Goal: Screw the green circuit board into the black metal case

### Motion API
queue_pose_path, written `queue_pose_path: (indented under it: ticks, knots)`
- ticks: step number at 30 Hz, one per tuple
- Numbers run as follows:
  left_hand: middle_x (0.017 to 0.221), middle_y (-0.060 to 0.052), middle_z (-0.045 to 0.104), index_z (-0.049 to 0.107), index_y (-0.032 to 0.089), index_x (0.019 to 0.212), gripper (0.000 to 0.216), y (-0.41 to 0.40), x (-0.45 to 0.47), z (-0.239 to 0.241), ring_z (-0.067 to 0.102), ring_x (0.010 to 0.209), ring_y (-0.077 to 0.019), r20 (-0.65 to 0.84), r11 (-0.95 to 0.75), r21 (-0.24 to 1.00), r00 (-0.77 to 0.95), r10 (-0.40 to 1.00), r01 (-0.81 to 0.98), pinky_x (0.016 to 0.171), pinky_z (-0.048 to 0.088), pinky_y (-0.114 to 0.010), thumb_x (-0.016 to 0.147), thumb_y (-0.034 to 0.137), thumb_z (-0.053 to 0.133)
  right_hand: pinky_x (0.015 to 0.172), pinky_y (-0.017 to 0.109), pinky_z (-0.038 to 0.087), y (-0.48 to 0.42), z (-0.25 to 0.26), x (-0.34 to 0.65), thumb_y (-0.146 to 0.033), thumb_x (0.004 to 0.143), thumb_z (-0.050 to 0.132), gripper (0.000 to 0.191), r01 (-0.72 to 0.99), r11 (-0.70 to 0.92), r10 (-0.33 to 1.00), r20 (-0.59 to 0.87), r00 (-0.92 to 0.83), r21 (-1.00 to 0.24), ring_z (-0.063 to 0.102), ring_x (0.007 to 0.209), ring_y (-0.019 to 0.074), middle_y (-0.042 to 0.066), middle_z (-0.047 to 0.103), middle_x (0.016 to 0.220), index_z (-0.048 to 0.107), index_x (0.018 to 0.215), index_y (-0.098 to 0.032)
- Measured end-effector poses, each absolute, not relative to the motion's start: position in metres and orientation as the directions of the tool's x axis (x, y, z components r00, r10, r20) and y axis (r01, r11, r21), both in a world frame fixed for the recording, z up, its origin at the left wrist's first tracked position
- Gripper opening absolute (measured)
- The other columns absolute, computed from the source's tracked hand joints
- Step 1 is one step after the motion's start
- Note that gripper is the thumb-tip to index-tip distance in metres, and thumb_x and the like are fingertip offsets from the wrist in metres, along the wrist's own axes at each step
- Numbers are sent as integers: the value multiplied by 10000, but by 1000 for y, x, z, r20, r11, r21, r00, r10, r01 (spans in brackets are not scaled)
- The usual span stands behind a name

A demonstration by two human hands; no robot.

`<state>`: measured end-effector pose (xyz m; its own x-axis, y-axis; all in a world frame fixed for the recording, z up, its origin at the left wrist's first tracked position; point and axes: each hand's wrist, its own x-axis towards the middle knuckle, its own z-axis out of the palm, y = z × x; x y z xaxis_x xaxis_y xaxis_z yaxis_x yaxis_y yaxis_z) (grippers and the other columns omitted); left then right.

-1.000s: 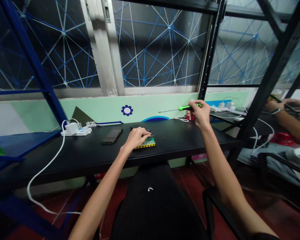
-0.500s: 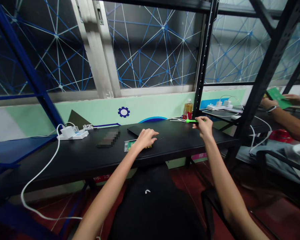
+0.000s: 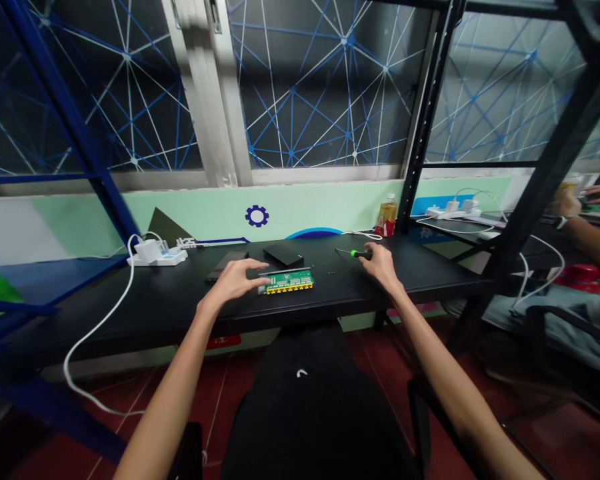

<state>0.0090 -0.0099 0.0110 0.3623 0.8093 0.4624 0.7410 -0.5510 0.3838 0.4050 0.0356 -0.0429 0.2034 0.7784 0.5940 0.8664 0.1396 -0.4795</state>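
Note:
A green circuit board (image 3: 290, 279) with a row of yellow ports along its front edge lies on the black desk (image 3: 155, 307). At its left end is my left hand (image 3: 234, 280), thumb and fingers spread apart; whether the fingertips touch the board I cannot tell. My right hand (image 3: 381, 265) is closed around the handle of a screwdriver (image 3: 355, 253), green and black, low over the desk to the right of the board. The thin shaft points left. A few tiny dark bits, perhaps screws (image 3: 331, 272), lie between the board and this hand.
Behind the board lies a flat black case piece (image 3: 283, 255), and a dark phone-like slab (image 3: 225, 265) sits behind my left hand. A white power strip (image 3: 160, 257) trails its cable at left. A bottle (image 3: 387, 217) stands by the rack post. Another person's arm (image 3: 587, 243) is at far right.
My left hand has moved left off the board and spread its fingers, uncovering the ports. The right hand has come down and left with the screwdriver. The view has shifted slightly.

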Motion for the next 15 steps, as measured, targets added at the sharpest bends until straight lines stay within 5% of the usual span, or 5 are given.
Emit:
queue_pose_path:
  ticks: [6, 15]
  knots:
    - [1185, -101, 734, 740, 236, 1167, 481, -8, 13, 4, 680, 1075, -289, 409, -584, 383, 436, 802, 716, 926, 508, -394, 736, 446, 782, 720, 329, 463, 23, -46, 387, -271, 835, 598, 356, 968, 12, 880, 462, 109, -251, 654, 1002, 288, 131, 660, 1142, 663, 1182, -228]
    - [1074, -94, 760, 713, 238, 1224, 566, -3, 8, -4, 694, 962, -274, 359, -568, 396, 448, 819, 721, 833, 514, -364, 695, 423, 796, 748, 315, 445, 11, -31, 377, -472, 914, 578, 314, 941, 128, 743, 659, 118, -313, 610, 1040, 262, 99, 679, 1059, 680, 1080, -226]
